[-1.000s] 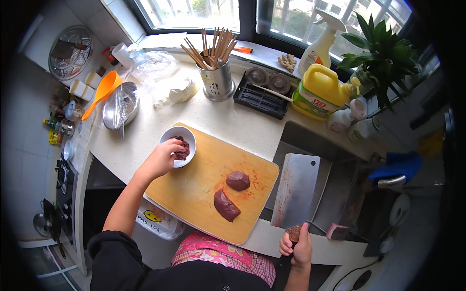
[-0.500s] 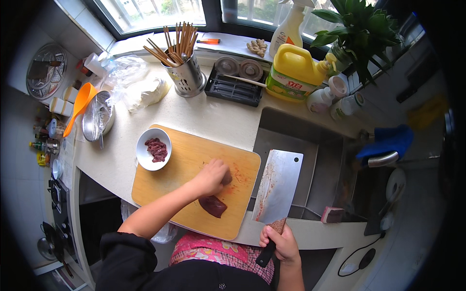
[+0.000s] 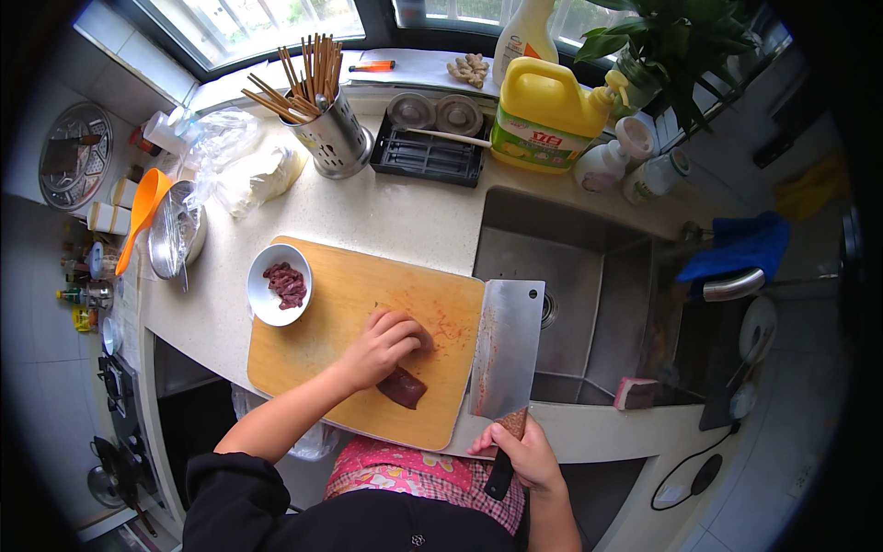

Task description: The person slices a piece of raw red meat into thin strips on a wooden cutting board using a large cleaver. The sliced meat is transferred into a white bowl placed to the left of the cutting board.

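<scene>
A wooden cutting board (image 3: 322, 368) lies on the counter, smeared red on its right half. My left hand (image 3: 382, 345) rests on it, fingers curled over a dark red piece of meat (image 3: 424, 341) that they partly hide. Just below the fingers lies a second dark red slab of meat (image 3: 402, 388). Wrapped round the handle of a wide cleaver (image 3: 506, 350) is my right hand (image 3: 524, 451). Its blade, streaked with red, stands over the board's right edge and the sink's left rim. A white bowl (image 3: 257, 296) with cut meat strips (image 3: 287, 284) sits on the board's upper left corner.
Right of the board is a steel sink (image 3: 575, 336), with a pink and white sponge (image 3: 635, 394) on its front rim. Behind stand a chopstick holder (image 3: 333, 143), a black rack (image 3: 428, 158) and a yellow detergent jug (image 3: 538, 115). An orange ladle (image 3: 147, 207) and metal bowl (image 3: 177, 230) are left.
The cleaver has shifted left, closer to the board. My left hand has turned, its fingers now stretched further over the piece of meat. The whole view has shifted slightly.
</scene>
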`<state>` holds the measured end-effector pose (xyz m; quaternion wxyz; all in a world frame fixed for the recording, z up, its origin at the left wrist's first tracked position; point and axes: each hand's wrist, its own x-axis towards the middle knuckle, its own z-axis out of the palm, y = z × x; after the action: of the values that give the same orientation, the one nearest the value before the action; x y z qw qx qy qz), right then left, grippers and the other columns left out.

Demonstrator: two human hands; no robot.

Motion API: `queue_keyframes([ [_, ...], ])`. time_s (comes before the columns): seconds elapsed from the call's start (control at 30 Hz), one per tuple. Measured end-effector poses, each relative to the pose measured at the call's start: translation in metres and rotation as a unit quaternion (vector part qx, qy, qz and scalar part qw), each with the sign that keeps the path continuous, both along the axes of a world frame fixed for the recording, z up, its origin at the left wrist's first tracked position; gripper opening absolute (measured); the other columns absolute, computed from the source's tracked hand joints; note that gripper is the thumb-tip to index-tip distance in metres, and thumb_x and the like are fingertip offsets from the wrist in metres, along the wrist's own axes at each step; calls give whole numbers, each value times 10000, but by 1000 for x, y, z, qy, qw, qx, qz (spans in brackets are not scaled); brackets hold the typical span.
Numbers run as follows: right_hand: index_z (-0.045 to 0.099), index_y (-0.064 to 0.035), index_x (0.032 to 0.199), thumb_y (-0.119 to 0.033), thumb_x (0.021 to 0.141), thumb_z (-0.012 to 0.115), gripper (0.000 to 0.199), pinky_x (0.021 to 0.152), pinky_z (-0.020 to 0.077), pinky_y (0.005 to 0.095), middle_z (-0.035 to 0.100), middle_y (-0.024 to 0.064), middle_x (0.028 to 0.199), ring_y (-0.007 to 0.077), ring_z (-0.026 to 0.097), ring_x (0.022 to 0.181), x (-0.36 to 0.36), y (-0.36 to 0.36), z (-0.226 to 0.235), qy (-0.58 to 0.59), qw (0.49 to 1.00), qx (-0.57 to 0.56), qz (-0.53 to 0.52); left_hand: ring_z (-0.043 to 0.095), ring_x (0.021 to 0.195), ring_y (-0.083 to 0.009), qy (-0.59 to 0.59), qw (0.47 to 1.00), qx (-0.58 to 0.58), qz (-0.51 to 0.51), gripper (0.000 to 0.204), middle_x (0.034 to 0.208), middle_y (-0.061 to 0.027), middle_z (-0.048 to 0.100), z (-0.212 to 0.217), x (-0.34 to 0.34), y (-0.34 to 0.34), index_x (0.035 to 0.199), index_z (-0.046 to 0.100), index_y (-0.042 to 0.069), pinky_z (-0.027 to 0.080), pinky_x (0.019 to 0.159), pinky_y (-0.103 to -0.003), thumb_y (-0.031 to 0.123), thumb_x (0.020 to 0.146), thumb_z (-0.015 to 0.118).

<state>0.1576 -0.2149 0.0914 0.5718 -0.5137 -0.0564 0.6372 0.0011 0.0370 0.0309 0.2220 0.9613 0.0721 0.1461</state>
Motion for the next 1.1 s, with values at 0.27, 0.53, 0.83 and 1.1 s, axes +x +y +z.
queue_keyframes([
  [0.27, 488, 51, 1185, -125, 947, 524, 299, 765, 532, 334, 652, 130, 883, 191, 664, 829, -6, 13, 5, -141, 971, -142, 128, 577, 940, -338, -33, 932, -250, 262, 313, 1069, -173, 541, -13, -13, -11, 1058, 570, 16, 493, 809, -413, -43, 755, 619],
  [0.53, 476, 44, 1276, -159, 910, 561, 427, 900, 479, 380, 649, 251, 1069, 328, 635, 1066, -23, 28, -18, -213, 954, -131, 164, 595, 947, -325, 64, 907, -239, 342, 493, 1055, -200, 567, -7, 16, -18, 1134, 529, -24, 498, 842, -388, 154, 725, 739],
  [0.83, 474, -19, 1040, -122, 947, 548, 156, 426, 397, 238, 490, 2, 647, 70, 460, 478, -15, 26, -16, -182, 971, -121, 93, 554, 985, -380, 140, 915, -273, 260, 317, 1039, -212, 566, -4, 17, -25, 953, 538, 4, 474, 832, -414, 69, 681, 687],
  [1.1, 470, -23, 1054, -112, 953, 535, 150, 421, 390, 232, 477, 1, 642, 66, 446, 472, -10, 24, -12, -150, 977, -138, 61, 555, 968, -353, 45, 911, -371, 175, 257, 997, -160, 560, -6, 19, -19, 905, 529, 15, 483, 815, -379, -6, 682, 655],
])
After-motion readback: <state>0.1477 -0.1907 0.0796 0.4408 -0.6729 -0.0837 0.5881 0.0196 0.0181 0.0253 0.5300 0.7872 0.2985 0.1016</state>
